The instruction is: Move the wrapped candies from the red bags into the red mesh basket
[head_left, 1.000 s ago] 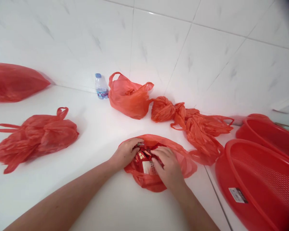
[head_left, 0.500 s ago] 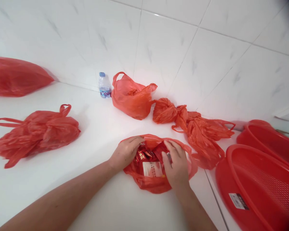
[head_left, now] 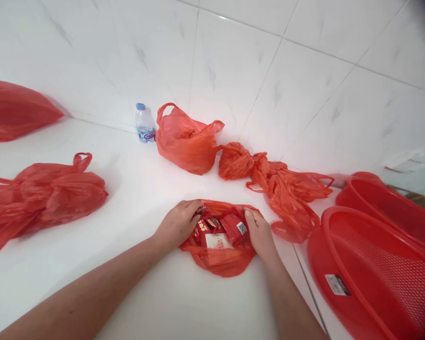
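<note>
A red plastic bag (head_left: pixel 219 259) lies open on the white counter just in front of me. My left hand (head_left: pixel 177 224) grips its left rim with curled fingers. My right hand (head_left: pixel 260 233) grips the right rim the same way. Between the hands the mouth is spread wide, showing red packets (head_left: pixel 221 224) and a white card (head_left: pixel 217 241) inside.
Other red bags lie around: one at the left (head_left: pixel 46 196), one at the far left (head_left: pixel 14 111), an upright one (head_left: pixel 184 141) by a small water bottle (head_left: pixel 144 123), and knotted ones (head_left: pixel 286 189) along the tiled wall. Two red plastic baskets (head_left: pixel 375 264) sit at the right.
My right hand came out of the bag's middle and moved to its right rim. Both hands have pulled the mouth apart, so the packets inside show more.
</note>
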`<state>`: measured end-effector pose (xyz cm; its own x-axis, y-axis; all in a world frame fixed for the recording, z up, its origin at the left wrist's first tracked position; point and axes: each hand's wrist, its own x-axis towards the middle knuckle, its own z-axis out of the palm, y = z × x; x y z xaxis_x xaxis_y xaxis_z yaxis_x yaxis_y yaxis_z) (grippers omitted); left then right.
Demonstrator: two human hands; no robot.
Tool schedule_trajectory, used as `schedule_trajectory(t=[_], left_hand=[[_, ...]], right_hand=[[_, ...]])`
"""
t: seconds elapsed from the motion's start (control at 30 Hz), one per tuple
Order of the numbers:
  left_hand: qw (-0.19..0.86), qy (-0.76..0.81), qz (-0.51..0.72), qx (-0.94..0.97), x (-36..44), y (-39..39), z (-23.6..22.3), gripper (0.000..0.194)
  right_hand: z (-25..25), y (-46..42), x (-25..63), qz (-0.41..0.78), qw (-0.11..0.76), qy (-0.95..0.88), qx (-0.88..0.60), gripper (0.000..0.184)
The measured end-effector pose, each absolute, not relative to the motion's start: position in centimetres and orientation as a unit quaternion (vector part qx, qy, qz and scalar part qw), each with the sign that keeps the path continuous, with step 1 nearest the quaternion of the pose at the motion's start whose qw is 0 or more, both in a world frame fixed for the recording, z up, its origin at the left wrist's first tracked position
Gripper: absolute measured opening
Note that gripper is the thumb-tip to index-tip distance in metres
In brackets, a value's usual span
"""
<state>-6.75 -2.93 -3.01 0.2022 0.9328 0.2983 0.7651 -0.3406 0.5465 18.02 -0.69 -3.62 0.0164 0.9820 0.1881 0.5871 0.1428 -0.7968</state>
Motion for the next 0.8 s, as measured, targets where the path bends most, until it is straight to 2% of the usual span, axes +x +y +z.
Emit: schedule_trajectory(t=[0.13,0.27,0.37,0.47,0.6,0.7,0.8], left_hand=[[0.136,0.541,0.317,0.767,-6.8,-3.1,-2.9,0.031],[0.089,0.500,0.357,0.784,-7.0,-3.2,-2.6,0.025],[0.071,0.449,0.356,0.817,-7.3,-3.0,-2.5,0.023],[0.101,0.418,0.330,0.841,-7.5,-2.9,-2.3,0.024],[0.149,0.398,0.316,0.848,-7.7,-2.9,-2.2,0.044],[0.163,0.404,0.309,0.845,-7.9,-2.9,-2.3,0.063],[0.178,0.419,0.300,0.838,-8.0,-2.8,-2.5,0.080]], right_hand=[[-3.5,-0.9,18.9,0.338,0.465,-0.559,-0.597,0.043],[-2.5,-2.3,18.3,0.193,0.503,-0.601,-0.590,0.028],[-2.0,-3.4,16.7,0.115,0.474,-0.689,-0.535,0.020],[-2.3,-4.0,14.9,0.096,0.391,-0.792,-0.458,0.028],[-3.4,-4.0,13.5,0.076,0.289,-0.860,-0.415,0.049],[-3.8,-3.7,13.3,0.067,0.258,-0.864,-0.427,0.044],[-3.8,-3.5,13.3,0.084,0.280,-0.852,-0.434,0.032]])
